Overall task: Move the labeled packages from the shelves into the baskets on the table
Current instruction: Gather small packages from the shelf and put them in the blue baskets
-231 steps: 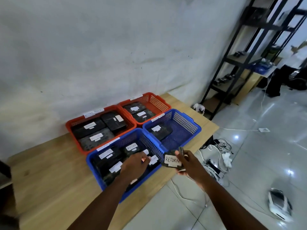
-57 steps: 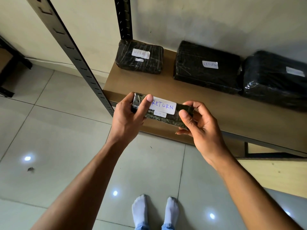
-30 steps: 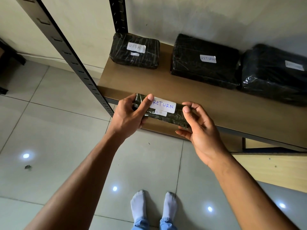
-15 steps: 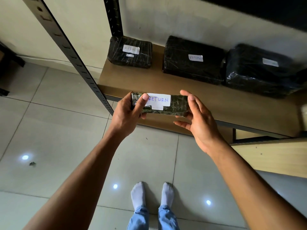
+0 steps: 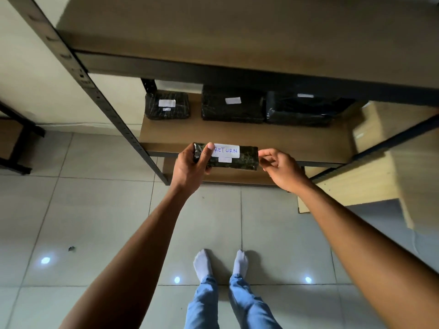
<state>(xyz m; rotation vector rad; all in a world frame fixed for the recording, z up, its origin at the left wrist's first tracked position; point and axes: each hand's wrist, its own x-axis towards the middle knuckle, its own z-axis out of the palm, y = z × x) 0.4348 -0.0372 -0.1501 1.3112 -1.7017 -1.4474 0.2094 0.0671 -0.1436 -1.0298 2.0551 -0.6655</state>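
Note:
I hold a flat black wrapped package (image 5: 242, 160) with a white label reading RETURN, level in front of the lower shelf board (image 5: 273, 141). My left hand (image 5: 190, 167) grips its left end, thumb on top beside the label. My right hand (image 5: 282, 170) hovers at the package's right end with fingers loosely curled, holding nothing. Three more black labeled packages lie at the back of that shelf: a small one on the left (image 5: 166, 109), one in the middle (image 5: 232, 106), and one on the right (image 5: 301, 110). No baskets are in view.
A higher shelf board (image 5: 237, 32) overhangs the packages. The rack's black slotted upright (image 5: 111, 115) slants down to the left of my hands. A light wooden table edge (image 5: 370, 181) is at the right. My socked feet (image 5: 221, 264) stand on grey floor tiles.
The package has come up and away from the shelf edge. My right hand has slipped off its right end, and my view has pulled back so the upper shelf shows.

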